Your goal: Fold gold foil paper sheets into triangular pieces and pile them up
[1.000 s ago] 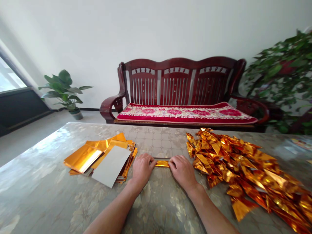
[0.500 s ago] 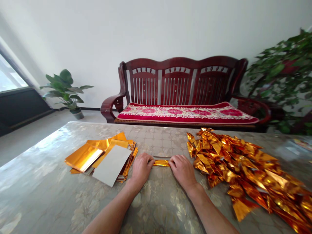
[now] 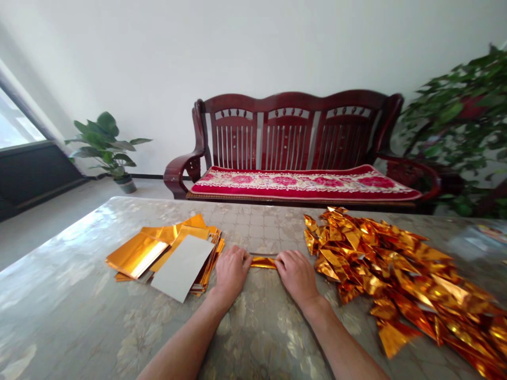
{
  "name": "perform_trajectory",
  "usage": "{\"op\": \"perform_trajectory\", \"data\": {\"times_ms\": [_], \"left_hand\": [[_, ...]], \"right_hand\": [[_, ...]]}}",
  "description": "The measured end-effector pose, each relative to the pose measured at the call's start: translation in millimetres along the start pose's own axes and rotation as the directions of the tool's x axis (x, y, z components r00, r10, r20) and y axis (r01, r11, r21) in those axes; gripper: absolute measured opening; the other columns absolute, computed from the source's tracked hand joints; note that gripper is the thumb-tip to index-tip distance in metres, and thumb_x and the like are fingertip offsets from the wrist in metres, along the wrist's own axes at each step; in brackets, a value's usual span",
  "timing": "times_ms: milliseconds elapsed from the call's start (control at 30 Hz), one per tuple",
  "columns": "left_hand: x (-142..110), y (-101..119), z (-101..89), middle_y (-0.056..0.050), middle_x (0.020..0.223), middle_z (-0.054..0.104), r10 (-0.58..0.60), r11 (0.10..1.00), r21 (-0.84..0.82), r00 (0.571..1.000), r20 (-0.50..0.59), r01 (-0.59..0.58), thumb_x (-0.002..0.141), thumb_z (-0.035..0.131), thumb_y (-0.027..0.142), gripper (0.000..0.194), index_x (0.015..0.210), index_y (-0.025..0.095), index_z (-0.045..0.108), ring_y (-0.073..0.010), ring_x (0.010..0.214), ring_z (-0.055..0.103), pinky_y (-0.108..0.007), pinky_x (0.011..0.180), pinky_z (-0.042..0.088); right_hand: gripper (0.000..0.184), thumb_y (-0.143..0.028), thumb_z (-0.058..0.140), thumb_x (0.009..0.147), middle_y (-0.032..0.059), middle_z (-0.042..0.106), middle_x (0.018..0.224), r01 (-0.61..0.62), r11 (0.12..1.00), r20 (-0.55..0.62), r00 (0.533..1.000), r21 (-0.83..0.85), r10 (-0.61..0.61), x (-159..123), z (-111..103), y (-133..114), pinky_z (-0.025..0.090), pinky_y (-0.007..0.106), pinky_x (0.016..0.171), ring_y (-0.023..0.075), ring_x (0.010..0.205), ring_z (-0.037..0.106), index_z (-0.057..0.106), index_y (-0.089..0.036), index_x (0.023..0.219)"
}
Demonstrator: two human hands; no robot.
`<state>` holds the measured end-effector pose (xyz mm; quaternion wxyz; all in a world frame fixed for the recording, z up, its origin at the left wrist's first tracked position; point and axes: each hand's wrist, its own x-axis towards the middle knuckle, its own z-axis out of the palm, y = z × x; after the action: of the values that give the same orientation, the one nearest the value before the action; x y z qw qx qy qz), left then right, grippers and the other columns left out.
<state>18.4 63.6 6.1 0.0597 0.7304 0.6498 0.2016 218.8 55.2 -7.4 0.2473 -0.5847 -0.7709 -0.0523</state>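
Note:
A narrow folded strip of gold foil paper spans the gap between my two hands, just above or on the table. My left hand pinches its left end, fingers curled. Its right end is pinched by my right hand in the same way. Both ends of the strip are hidden under the fingers. Left of my left hand lies a loose stack of gold foil sheets, with one sheet on top showing its grey back. Close to my right hand spreads a heap of folded gold foil pieces.
The table has a glossy, flower-patterned cover. A clear plastic bag lies at its far right. Beyond the table stand a dark red wooden bench with a red floral cushion, and potted plants at both sides.
The strip looks slightly narrower, and my hands have shifted a few pixels up and right in view. Both keep their pinch; the stack and heap are unchanged.

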Motion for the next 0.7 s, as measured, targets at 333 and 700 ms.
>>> {"op": "perform_trajectory", "data": {"times_ms": [333,700], "left_hand": [[0.7,1.2,1.7,-0.001,0.085,0.065,0.017,0.998,0.055,1.000,-0.003,-0.017,0.091,0.058,0.034,0.020,0.077,0.022,0.066,-0.0182,0.087,0.060,-0.031,0.077,0.034],[0.7,0.3,1.1,-0.002,0.091,0.065,-0.030,0.999,0.012,1.000,0.000,0.030,0.089,0.061,0.035,0.017,0.078,0.023,0.067,-0.0200,0.094,0.058,-0.033,0.085,0.034]], "right_hand": [[0.013,-0.019,0.061,0.091,0.0018,0.064,0.082,-0.003,1.000,-0.007,1.000,-0.001,0.003,0.7,-1.2,-1.9,0.035,0.031,0.076,0.0205,0.084,0.055,0.059,-0.022,0.078],[0.013,-0.018,0.060,0.091,0.0022,0.063,0.084,-0.020,1.000,0.006,1.000,0.012,0.020,1.3,-1.5,-1.7,0.035,0.030,0.077,0.0201,0.085,0.054,0.058,-0.022,0.079]]}}
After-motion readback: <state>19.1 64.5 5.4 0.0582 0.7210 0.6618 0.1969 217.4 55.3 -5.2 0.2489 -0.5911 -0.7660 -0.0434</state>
